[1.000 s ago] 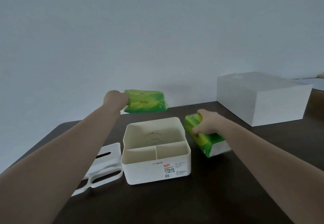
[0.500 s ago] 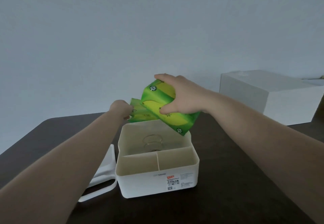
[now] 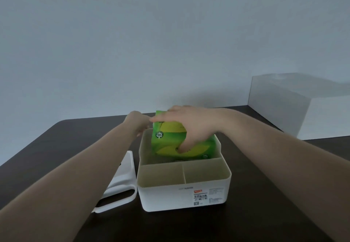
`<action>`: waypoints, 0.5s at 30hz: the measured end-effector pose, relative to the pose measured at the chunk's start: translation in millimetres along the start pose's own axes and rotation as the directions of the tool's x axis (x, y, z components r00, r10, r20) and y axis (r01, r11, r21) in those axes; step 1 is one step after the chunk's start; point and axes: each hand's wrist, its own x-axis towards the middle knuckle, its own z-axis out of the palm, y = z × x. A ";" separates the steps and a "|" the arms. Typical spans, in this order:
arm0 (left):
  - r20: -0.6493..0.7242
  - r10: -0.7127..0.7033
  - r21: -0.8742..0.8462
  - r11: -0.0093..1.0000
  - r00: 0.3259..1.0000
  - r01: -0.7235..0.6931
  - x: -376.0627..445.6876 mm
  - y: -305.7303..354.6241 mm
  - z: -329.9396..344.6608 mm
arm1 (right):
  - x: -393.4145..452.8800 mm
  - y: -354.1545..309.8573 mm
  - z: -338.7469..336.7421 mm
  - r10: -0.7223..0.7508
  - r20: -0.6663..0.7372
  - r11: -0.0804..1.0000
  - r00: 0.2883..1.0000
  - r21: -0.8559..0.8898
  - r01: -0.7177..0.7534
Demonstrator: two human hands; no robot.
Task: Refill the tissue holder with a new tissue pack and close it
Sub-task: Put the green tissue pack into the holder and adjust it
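- A white tissue holder (image 3: 181, 194) stands open on the dark table (image 3: 189, 226), a printed label on its near wall.
- Its front section is split into two small compartments by a divider.
- The white lid (image 3: 121, 183) lies on the table just left of the holder, against its side.
- In the larger rear compartment the green tissue pack (image 3: 168, 139) sits tilted, its lower end inside the walls and its upper left corner raised above the rim.
- The right hand (image 3: 191, 126) clasps the pack from above, fingers curled over its near face.
- The left hand (image 3: 137, 122) is at the holder's far left corner beside the pack; whether it grips anything cannot be told.
- A large white box (image 3: 303, 107) stands at the far right of the table.
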 end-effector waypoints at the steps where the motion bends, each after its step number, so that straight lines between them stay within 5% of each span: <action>1: 0.016 0.000 0.050 0.999 1.000 -0.001 -1.1 -1.6 -2.7 | 1.1 0.1 3.1 -0.003 0.015 1.000 1.000 -0.009 0.003; 7: 0.048 -0.017 0.049 0.999 0.999 0.015 2.5 -13.3 -18.7 | -1.5 3.6 14.1 0.018 0.115 0.997 0.993 0.069 -0.026; 15: 0.064 0.041 0.060 0.997 0.997 -0.045 -7.7 -36.9 -52.1 | -11.2 -28.4 2.1 0.115 -0.204 0.961 0.972 0.270 -0.057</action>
